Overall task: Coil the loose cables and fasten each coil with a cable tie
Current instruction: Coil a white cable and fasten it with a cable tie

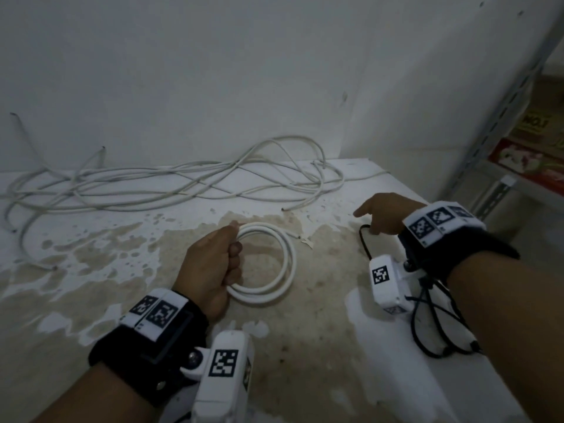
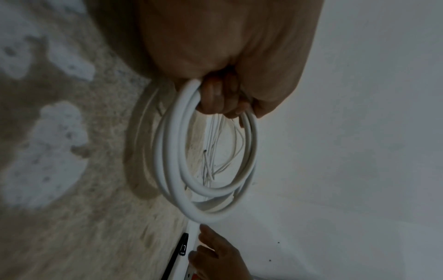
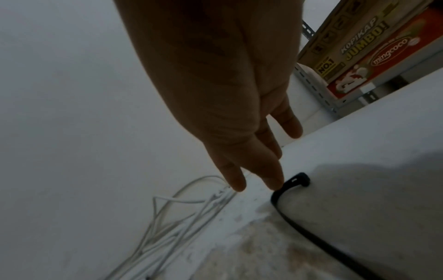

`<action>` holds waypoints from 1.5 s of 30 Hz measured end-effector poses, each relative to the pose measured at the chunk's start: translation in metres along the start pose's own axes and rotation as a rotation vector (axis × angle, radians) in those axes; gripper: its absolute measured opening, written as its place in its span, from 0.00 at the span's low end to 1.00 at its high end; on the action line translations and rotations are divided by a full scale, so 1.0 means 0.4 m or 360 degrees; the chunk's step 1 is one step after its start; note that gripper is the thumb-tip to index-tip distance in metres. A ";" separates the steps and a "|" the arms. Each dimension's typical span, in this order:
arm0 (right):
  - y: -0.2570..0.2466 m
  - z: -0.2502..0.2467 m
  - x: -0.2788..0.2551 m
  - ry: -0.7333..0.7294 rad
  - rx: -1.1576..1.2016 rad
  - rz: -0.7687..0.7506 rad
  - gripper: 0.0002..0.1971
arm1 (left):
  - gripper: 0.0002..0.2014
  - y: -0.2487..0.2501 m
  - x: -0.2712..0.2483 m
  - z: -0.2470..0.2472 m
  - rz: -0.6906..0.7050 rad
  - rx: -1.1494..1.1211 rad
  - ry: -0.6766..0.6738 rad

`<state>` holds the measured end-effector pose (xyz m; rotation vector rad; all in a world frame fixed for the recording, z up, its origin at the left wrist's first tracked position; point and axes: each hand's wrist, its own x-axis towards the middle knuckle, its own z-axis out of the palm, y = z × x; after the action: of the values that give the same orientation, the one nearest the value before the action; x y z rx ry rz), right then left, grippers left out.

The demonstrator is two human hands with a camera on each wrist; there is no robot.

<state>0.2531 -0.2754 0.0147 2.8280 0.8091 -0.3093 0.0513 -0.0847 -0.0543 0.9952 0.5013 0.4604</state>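
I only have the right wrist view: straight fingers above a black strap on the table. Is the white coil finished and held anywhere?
Observer: Yes. The left hand grips a white coil of a few loops, fingers curled round it.
Operator: Is that strap a cable tie?
Observer: It looks like one: the left wrist view shows a small locking head on the cable tie.
Operator: More cable left to coil?
Observer: Yes, loose cables sprawl along the wall across the table.

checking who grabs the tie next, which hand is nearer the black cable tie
Right. The right hand has fingertips at the black cable tie; the left hand is apart, gripping the white coil.
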 end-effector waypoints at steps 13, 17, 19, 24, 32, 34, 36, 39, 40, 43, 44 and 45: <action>-0.015 0.014 0.050 -0.0079 -0.0182 -0.0006 0.13 | 0.11 -0.002 0.018 -0.019 0.0023 -0.0149 -0.0063; -0.061 -0.065 -0.022 0.0178 0.0517 -0.0088 0.06 | 0.10 0.002 0.029 -0.022 0.0111 -0.0225 0.0040; -0.121 -0.090 -0.080 0.0196 0.0978 -0.0197 0.08 | 0.09 0.004 0.037 -0.023 0.0161 -0.0230 0.0131; -0.266 -0.069 -0.181 -0.0234 0.1100 -0.0425 0.10 | 0.12 0.013 0.050 -0.042 0.0257 -0.0240 0.0296; -0.366 0.028 -0.160 -0.0186 0.1540 -0.0293 0.14 | 0.08 0.013 0.047 -0.038 0.0336 -0.0148 0.0305; -0.382 0.035 -0.152 -0.0169 0.1817 -0.0247 0.13 | 0.07 0.011 0.044 -0.034 0.0321 -0.0116 0.0259; -0.399 0.037 -0.148 -0.0187 0.2105 -0.0221 0.11 | 0.07 0.008 0.042 -0.033 0.0317 -0.0075 0.0221; -0.422 0.038 -0.146 -0.0249 0.2401 -0.0219 0.11 | 0.06 0.009 0.040 -0.036 0.0295 0.0004 0.0114; -0.427 0.040 -0.146 -0.0267 0.2442 -0.0220 0.11 | 0.06 0.013 0.038 -0.035 0.0267 0.0031 0.0081; -0.434 0.044 -0.143 -0.0287 0.2477 -0.0249 0.12 | 0.08 0.025 0.037 -0.037 0.0142 0.0032 -0.0029; -0.433 0.044 -0.141 -0.0288 0.2487 -0.0261 0.13 | 0.09 0.025 0.041 -0.042 0.0119 0.0030 -0.0050; -0.431 0.042 -0.142 -0.0295 0.2504 -0.0276 0.13 | 0.09 0.024 0.045 -0.046 0.0098 0.0034 -0.0057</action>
<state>0.1107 -0.1636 -0.0078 3.8399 1.0048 -1.9274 0.0537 -0.0575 -0.0576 1.0400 0.4451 0.4926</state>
